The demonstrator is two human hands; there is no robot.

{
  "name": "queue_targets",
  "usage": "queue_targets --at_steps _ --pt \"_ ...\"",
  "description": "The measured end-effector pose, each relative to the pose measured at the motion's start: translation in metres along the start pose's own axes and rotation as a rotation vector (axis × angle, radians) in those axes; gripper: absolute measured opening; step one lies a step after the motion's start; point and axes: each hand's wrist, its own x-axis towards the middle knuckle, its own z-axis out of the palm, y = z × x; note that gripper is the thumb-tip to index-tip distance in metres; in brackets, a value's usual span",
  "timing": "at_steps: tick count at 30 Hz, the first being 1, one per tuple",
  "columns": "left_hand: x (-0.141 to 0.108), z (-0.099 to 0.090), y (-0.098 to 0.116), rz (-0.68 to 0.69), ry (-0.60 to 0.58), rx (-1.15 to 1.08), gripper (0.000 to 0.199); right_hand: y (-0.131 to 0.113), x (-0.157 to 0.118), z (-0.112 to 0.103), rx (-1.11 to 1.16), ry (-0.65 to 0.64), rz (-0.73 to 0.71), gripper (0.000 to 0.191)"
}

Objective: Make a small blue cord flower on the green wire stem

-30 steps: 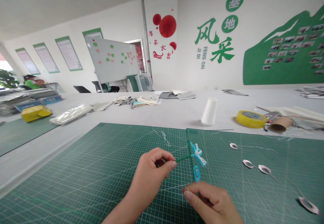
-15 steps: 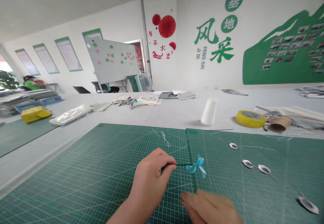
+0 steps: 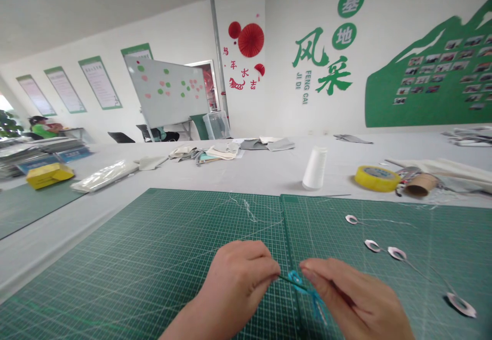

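Observation:
My left hand [image 3: 242, 278] is closed, pinching a thin green stem [image 3: 286, 278] between thumb and fingertips. The stem slants down to the right over the cutting mat [image 3: 184, 248]. Around it sits a light-blue looped bow [image 3: 295, 280] like a small flower, its lower end blurred. My right hand [image 3: 353, 289] is just right of the bow, thumb and forefinger brought together close against the blue loops. What lies between those fingertips is too small to make out. Part of the bow is hidden behind the right thumb.
Small white rings with tails, one a white oval ring [image 3: 397, 253], lie on the right of the mat. Beyond are a white thread cone [image 3: 315, 168], yellow tape roll [image 3: 376, 178], cardboard tube [image 3: 421, 185] and fabric pieces [image 3: 221, 151]. A yellow box [image 3: 49, 175] stands left.
My right hand has risen to the blue bow from below. The left hand has shifted slightly right and down, and the stem now tilts downward instead of lying level.

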Motion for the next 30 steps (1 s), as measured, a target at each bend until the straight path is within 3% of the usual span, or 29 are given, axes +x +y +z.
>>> queue_targets --at_steps 7,13,25,30 --pt "0.001 -0.008 0.01 -0.028 -0.092 -0.389 0.013 0.021 0.007 0.003 0.239 -0.081 0.405 0.03" --pt "0.001 -0.012 0.011 -0.163 0.052 -0.655 0.013 0.027 0.007 0.02 0.523 -0.19 0.616 0.032" --pt "0.006 -0.005 -0.005 -0.44 0.299 -0.612 0.007 0.007 -0.004 0.037 0.499 -0.38 0.517 0.032" --pt "0.005 -0.003 -0.007 -0.497 0.314 -0.588 0.006 -0.003 -0.01 0.037 0.295 -0.42 0.293 0.029"
